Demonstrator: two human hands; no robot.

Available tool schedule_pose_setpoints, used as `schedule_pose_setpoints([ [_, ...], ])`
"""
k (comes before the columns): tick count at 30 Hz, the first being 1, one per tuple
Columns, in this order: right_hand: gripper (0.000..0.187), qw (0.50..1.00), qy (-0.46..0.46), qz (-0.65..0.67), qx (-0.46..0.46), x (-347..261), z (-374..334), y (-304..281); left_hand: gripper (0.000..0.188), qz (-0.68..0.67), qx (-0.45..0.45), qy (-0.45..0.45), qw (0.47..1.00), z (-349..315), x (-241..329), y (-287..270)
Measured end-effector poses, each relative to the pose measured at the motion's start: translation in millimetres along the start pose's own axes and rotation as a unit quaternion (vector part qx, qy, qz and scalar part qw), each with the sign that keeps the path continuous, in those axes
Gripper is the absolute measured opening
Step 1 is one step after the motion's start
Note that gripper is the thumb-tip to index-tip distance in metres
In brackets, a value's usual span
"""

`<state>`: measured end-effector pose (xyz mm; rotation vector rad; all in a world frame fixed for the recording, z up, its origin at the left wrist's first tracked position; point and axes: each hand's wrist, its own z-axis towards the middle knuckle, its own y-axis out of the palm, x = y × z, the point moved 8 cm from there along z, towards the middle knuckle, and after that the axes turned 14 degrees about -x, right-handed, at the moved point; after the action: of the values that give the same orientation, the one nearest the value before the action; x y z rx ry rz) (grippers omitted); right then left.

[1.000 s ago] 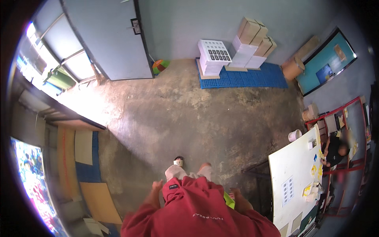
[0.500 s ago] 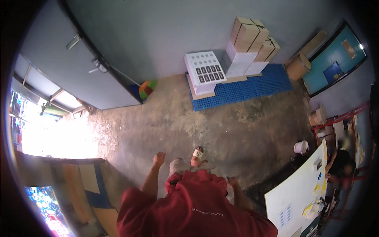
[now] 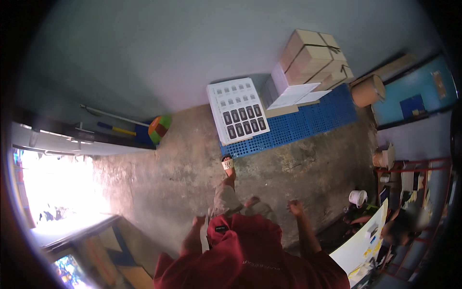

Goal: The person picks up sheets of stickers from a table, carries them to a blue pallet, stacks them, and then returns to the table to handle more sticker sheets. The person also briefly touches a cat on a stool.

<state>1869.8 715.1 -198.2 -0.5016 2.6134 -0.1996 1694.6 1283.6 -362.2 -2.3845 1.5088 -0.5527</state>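
My left hand hangs low beside my left leg; it is small and smeared, so its fingers cannot be made out. Out to the right of my body, my right hand hangs over the floor with fingers loosely bent, slightly apart and nothing seen in them. Neither hand touches anything. Ahead, a stack of white printed sheets with dark rectangles and small grey squares lies at the left end of a blue slatted plastic pallet. My sandalled foot is forward, close to the pallet's near edge.
Strapped cardboard-coloured bundles sit on white stacks farther right on the pallet. A brown drum stands by a blue-green door. At right are a white bucket, a white-topped table and another person. A bright doorway opens at left.
I have stepped forward, and the sheet stack and pallet are nearer. My right arm has swung forward and outward; my left hand has dropped back toward my body.
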Motion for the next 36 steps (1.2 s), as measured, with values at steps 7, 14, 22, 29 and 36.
schedule_pose_setpoints([
  [7,0.035,0.983,-0.080,-0.168,-0.008,-105.0,83.8,-23.4,0.034,-0.186,0.192,0.183,0.946,69.6,155.5,-298.7],
  [14,0.053,0.921,-0.213,-0.312,0.100,-286.9,288.5,-30.0,0.056,-0.375,0.176,0.040,0.909,184.9,244.8,-411.4],
  [22,0.080,0.961,-0.249,-0.105,0.048,-376.9,423.4,19.3,0.091,-0.373,0.266,-0.050,0.888,256.3,303.2,-403.1],
  [29,0.046,0.944,-0.245,-0.184,0.124,-399.5,395.2,36.1,0.075,-0.387,0.253,-0.138,0.876,255.6,298.5,-407.1],
  [36,0.053,0.946,-0.215,-0.218,0.104,-412.6,375.9,33.9,0.065,-0.373,0.264,-0.190,0.869,248.7,289.2,-412.3],
])
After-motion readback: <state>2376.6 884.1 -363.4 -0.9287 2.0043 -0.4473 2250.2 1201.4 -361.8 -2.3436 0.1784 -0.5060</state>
